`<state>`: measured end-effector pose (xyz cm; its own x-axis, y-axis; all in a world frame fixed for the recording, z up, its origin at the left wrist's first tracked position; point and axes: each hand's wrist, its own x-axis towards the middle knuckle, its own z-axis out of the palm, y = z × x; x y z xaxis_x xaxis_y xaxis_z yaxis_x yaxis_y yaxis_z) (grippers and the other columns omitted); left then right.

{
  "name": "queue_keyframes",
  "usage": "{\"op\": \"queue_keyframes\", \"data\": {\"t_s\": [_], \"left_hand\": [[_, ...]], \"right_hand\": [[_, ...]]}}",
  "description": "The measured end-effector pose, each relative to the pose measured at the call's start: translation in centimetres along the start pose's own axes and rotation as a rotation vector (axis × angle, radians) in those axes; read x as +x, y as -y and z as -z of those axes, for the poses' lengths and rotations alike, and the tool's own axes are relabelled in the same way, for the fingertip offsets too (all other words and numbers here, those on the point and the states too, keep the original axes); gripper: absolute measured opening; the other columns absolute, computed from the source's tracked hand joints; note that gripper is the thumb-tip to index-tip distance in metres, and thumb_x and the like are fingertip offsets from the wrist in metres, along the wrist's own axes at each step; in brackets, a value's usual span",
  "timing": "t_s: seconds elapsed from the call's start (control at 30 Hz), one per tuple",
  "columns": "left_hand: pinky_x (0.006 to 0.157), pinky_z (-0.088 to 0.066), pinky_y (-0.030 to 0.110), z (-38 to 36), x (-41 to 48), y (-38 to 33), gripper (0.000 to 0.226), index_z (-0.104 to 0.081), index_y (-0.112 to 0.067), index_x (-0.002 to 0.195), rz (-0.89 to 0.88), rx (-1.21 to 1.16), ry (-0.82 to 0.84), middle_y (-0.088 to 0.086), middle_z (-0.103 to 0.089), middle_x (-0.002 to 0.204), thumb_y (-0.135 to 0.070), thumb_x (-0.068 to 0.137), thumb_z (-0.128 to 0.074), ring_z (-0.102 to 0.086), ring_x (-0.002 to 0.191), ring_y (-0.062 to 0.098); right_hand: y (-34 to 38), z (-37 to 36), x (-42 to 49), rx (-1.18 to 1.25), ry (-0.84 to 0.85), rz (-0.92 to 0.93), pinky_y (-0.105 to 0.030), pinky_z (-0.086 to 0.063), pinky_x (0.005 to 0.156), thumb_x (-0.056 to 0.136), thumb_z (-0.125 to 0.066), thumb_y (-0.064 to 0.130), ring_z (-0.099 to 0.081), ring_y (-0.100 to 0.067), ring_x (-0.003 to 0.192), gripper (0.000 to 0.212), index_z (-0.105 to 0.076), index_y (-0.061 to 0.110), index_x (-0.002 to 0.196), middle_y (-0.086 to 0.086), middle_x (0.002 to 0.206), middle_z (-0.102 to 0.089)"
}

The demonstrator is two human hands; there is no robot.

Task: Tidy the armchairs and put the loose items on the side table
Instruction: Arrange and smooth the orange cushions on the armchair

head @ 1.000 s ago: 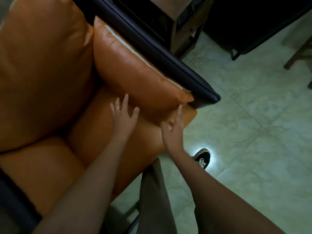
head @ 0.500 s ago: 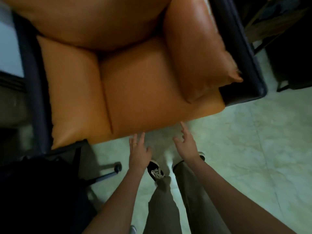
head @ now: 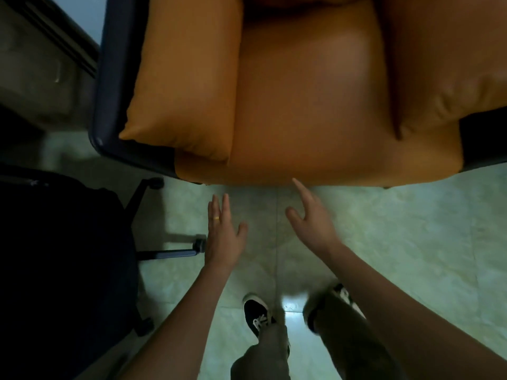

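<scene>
— Which step is this?
— Cushion-straightening looks finished, I'd say. The orange armchair sits right ahead, cushions snug. Left hand and right hand hover over the floor tiles, fingers spread, gripping nothing.
— Next?
— Finding loose items; none show here, and the side table is out of sight.

A home living room is suggested by an orange leather armchair, polished pale tiled floor and a black wheeled office chair.
</scene>
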<state>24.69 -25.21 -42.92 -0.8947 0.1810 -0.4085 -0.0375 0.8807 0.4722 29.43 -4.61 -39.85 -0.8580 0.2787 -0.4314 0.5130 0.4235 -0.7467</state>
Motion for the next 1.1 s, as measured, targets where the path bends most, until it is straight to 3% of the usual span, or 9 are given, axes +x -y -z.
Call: {"op": "queue_keyframes", "data": {"t_s": [0.1, 0.17, 0.23, 0.33, 0.43, 0.53, 0.73, 1.0, 1.1], "left_hand": [[0.109, -0.021, 0.027, 0.1, 3.4, 2.4, 0.079, -0.003, -0.024, 0.160, -0.054, -0.011, -0.137, -0.003, 0.007, 0.167, -0.040, 0.099, -0.052, 0.005, 0.154, 0.018], [0.112, -0.021, 0.028, 0.2, 6.0, 4.0, 0.076, -0.005, -0.021, 0.159, -0.082, -0.015, -0.237, -0.002, 0.004, 0.168, -0.041, 0.100, -0.048, 0.001, 0.154, 0.018], [0.121, -0.022, 0.038, -0.2, 8.9, 5.6, 0.072, -0.006, -0.019, 0.159, -0.093, -0.031, -0.310, 0.000, 0.001, 0.168, -0.039, 0.102, -0.045, -0.001, 0.154, 0.018], [0.119, -0.027, 0.053, -1.2, 13.4, 7.6, 0.065, -0.012, -0.016, 0.159, -0.184, -0.006, -0.399, 0.004, -0.004, 0.167, -0.039, 0.104, -0.040, -0.001, 0.154, 0.021], [0.120, -0.018, 0.059, -2.5, 17.8, 9.5, 0.056, -0.038, -0.015, 0.150, -0.298, 0.196, -0.537, 0.013, -0.018, 0.164, -0.045, 0.103, -0.036, -0.011, 0.152, 0.030], [0.120, -0.012, 0.057, -3.8, 21.0, 11.1, 0.055, -0.056, -0.015, 0.134, -0.399, 0.281, -0.752, 0.018, -0.037, 0.154, -0.051, 0.099, -0.034, -0.024, 0.149, 0.034], [0.117, -0.020, 0.054, -6.7, 25.0, 11.9, 0.064, -0.064, -0.017, 0.122, -0.470, 0.168, -1.167, 0.015, -0.058, 0.138, -0.059, 0.098, -0.023, -0.046, 0.135, 0.034], [0.114, -0.024, 0.051, -6.7, 26.1, 11.9, 0.070, -0.061, -0.013, 0.119, -0.491, 0.089, -1.274, 0.017, -0.064, 0.127, -0.064, 0.096, -0.019, -0.050, 0.129, 0.033], [0.114, -0.023, 0.051, -5.9, 26.7, 12.0, 0.075, -0.063, -0.009, 0.119, -0.493, 0.121, -1.185, 0.018, -0.060, 0.130, -0.064, 0.096, -0.017, -0.049, 0.128, 0.035]], "right_hand": [[-0.3, -2.7, 2.6, -0.047, -0.021, 0.099, -0.032, -0.023, 0.120, 0.097, -0.058, 0.021, -0.028, -0.020, 0.148, 0.066, -0.030, 0.029, 0.157, -0.003, 0.158, -0.036], [-0.4, -4.3, 4.9, -0.111, -0.033, 0.186, -0.037, -0.021, 0.123, 0.098, -0.058, 0.022, -0.022, -0.021, 0.150, 0.064, -0.032, 0.028, 0.156, -0.003, 0.160, -0.033], [-0.8, -5.9, 7.4, -0.223, -0.070, 0.305, -0.041, -0.018, 0.124, 0.099, -0.056, 0.024, -0.017, -0.022, 0.153, 0.062, -0.033, 0.023, 0.156, -0.003, 0.161, -0.032], [-1.8, -7.5, 12.0, -0.425, -0.176, 0.487, -0.049, -0.009, 0.125, 0.098, -0.053, 0.028, -0.013, -0.025, 0.154, 0.061, -0.033, 0.019, 0.155, -0.006, 0.162, -0.030], [-2.9, -8.4, 16.8, -0.737, -0.261, 0.638, -0.058, -0.005, 0.122, 0.100, -0.045, 0.046, -0.016, -0.030, 0.154, 0.060, -0.034, 0.025, 0.155, -0.007, 0.163, -0.030], [-3.9, -9.1, 19.2, -0.974, -0.384, 0.668, -0.062, -0.009, 0.120, 0.100, -0.030, 0.063, -0.019, -0.033, 0.153, 0.064, -0.029, 0.033, 0.156, -0.006, 0.164, -0.027], [-4.9, -10.1, 20.0, -0.995, -0.543, 0.706, -0.062, -0.010, 0.120, 0.099, -0.025, 0.066, -0.021, -0.033, 0.152, 0.066, -0.030, 0.034, 0.156, -0.007, 0.163, -0.029], [-5.0, -11.0, 21.3, -0.921, -0.686, 0.801, -0.060, -0.015, 0.120, 0.096, -0.035, 0.065, -0.031, -0.034, 0.148, 0.065, -0.041, 0.034, 0.152, -0.007, 0.159, -0.039], [-4.9, -11.4, 22.3, -0.923, -0.652, 0.779, -0.058, -0.012, 0.121, 0.095, -0.034, 0.066, -0.029, -0.033, 0.149, 0.065, -0.039, 0.035, 0.152, -0.007, 0.159, -0.039]]}}
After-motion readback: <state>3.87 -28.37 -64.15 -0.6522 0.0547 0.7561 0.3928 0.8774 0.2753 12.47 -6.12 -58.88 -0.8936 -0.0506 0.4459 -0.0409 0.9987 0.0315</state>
